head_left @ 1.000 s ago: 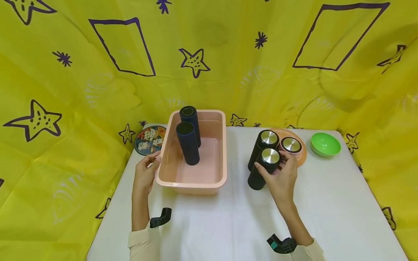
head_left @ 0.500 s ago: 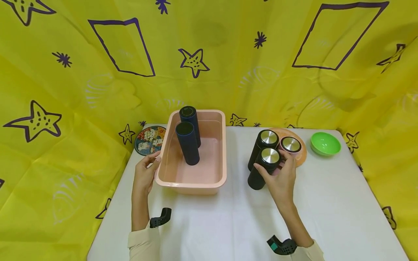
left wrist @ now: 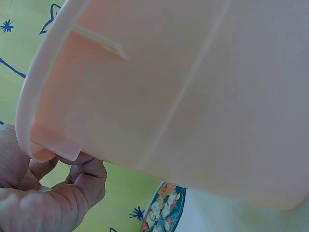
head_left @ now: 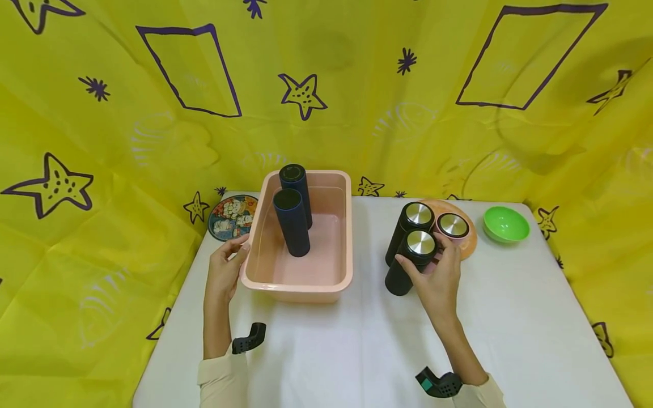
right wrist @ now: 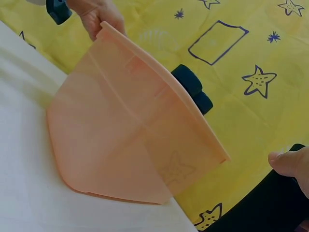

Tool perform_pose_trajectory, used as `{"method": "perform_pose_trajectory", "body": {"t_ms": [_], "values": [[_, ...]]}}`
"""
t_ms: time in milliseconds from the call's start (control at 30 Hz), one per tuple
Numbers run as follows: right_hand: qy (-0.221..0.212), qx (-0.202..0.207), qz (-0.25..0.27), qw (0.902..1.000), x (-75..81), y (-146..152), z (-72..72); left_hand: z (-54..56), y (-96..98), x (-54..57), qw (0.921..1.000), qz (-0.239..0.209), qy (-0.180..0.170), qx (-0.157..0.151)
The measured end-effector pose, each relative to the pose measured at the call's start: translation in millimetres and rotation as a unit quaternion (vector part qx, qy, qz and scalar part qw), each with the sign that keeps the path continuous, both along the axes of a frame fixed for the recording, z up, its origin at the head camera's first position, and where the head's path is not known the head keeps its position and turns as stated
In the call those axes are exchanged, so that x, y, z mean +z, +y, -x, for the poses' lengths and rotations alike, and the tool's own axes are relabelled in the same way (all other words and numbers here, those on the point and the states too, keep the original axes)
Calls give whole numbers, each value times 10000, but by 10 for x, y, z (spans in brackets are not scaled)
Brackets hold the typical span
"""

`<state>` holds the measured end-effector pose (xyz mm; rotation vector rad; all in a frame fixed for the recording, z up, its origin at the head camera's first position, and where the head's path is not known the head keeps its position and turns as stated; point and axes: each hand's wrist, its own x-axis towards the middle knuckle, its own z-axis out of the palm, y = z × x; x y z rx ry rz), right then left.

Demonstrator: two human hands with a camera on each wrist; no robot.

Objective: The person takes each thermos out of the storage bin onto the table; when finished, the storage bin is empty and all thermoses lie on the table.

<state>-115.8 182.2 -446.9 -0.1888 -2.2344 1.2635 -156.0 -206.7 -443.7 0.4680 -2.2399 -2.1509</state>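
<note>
My left hand (head_left: 224, 272) grips the left rim of a pink plastic tub (head_left: 334, 289), fingers curled under the edge in the left wrist view. Inside the tub, towards its left side, two dark blue cylinders (head_left: 293, 232) with black tops stand one behind the other. My right hand (head_left: 439, 283) holds a black insulated bottle (head_left: 400, 277) near its silver-topped lid, thumb on the near side and fingers round the far side. Right behind it stands a second black bottle (head_left: 398, 241) of the same kind. A pink bottle (head_left: 453, 225) with a silver-topped lid is partly hidden by my fingers.
An orange plate (head_left: 470, 241) lies behind the bottles, with a green bowl (head_left: 506, 225) to its right. A round patterned mat (head_left: 229, 218) is at the tub's back left. Yellow patterned cloth (head_left: 326, 136) hangs behind and beside the white table (head_left: 326, 351).
</note>
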Motion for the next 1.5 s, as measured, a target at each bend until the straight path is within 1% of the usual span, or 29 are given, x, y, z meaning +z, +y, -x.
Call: {"method": "perform_pose_trajectory", "body": {"t_ms": [233,467,600,933,1033,1333,1500], "values": [[40,9,-58,10000,8,-3,8,-5,-9,19,10000,19,20,-5],[264,54,-90,9996,23,-3,16,-7,-9,17,10000,24,58,-4],[283,40,-68,9996,30,-3,13,-7,-8,21,10000,26,83,-17],[392,27,-76,9992,62,-7,6,0,-14,-6,10000,74,37,-4],[418,31,-50,9991,90,-9,1,1,-14,-12,10000,67,35,3],[715,236,150,9971,229,-17,-8,-10,-13,-2,10000,76,54,17],[856,214,26,9961,333,-23,-25,-15,-6,13,10000,73,35,0]]}}
